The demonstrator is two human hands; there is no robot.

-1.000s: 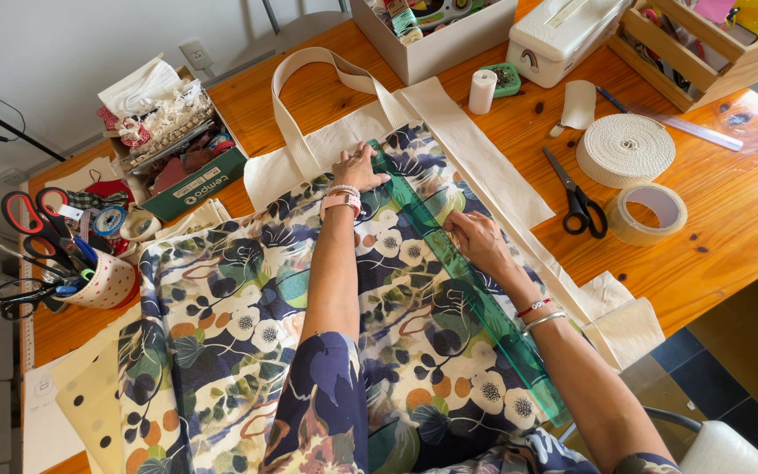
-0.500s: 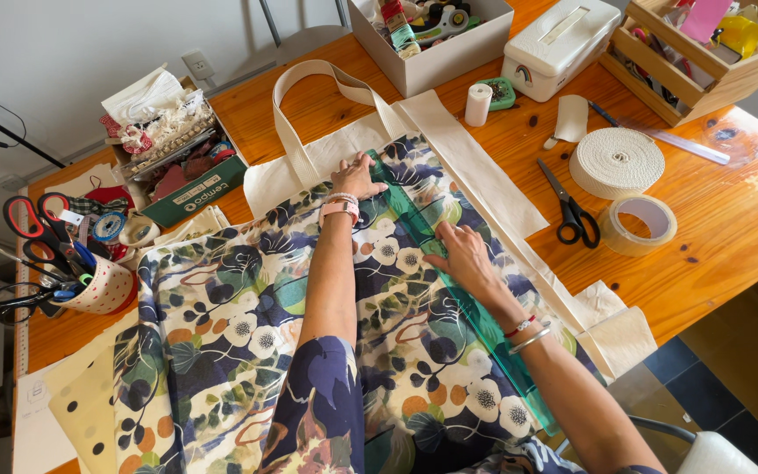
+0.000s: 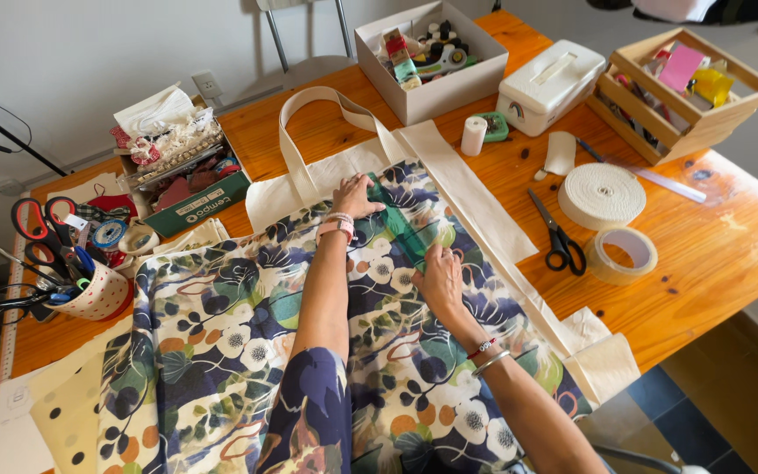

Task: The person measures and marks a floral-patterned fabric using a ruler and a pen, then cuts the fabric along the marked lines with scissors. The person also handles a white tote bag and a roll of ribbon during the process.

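A large floral fabric (image 3: 221, 342) in blue, green and white lies spread over the wooden table (image 3: 712, 254). A long green see-through ruler (image 3: 401, 230) lies on it diagonally. My left hand (image 3: 355, 197) presses flat on the ruler's far end, near a cream canvas tote bag (image 3: 326, 167) with long straps. My right hand (image 3: 439, 279) rests on the ruler further down, fingers bent against it. Both wrists wear bracelets.
Black scissors (image 3: 556, 235), a roll of cream webbing (image 3: 602, 195) and a tape roll (image 3: 622, 254) lie to the right. A white box of spools (image 3: 432, 61), a white case (image 3: 551, 83) and a wooden crate (image 3: 686, 83) stand at the back. A cup of scissors (image 3: 89, 294) stands left.
My right hand has slid up the ruler toward the left hand. The camera view has shifted, showing more of the table's right side.
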